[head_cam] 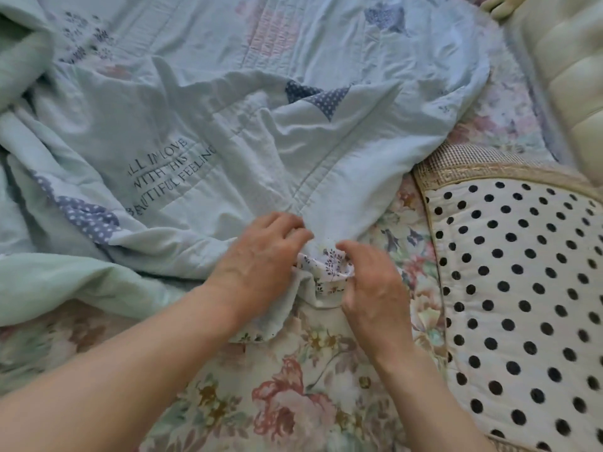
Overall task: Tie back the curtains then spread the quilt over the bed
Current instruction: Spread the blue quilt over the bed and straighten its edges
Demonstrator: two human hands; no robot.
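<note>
A pale blue quilt (228, 132) with dotted navy patches and stitched lettering lies rumpled over the bed, bunched at the left. Its near corner, showing a white sprigged lining, is gathered between both hands. My left hand (261, 256) presses on the quilt's edge with fingers curled into the fabric. My right hand (372, 282) pinches the folded corner from the right side. No curtains are in view.
A floral bedsheet (293, 386) covers the mattress under my arms. A white pillow with black dots (522, 288) and a woven trim lies at the right. A cream tufted headboard (574, 79) runs along the upper right.
</note>
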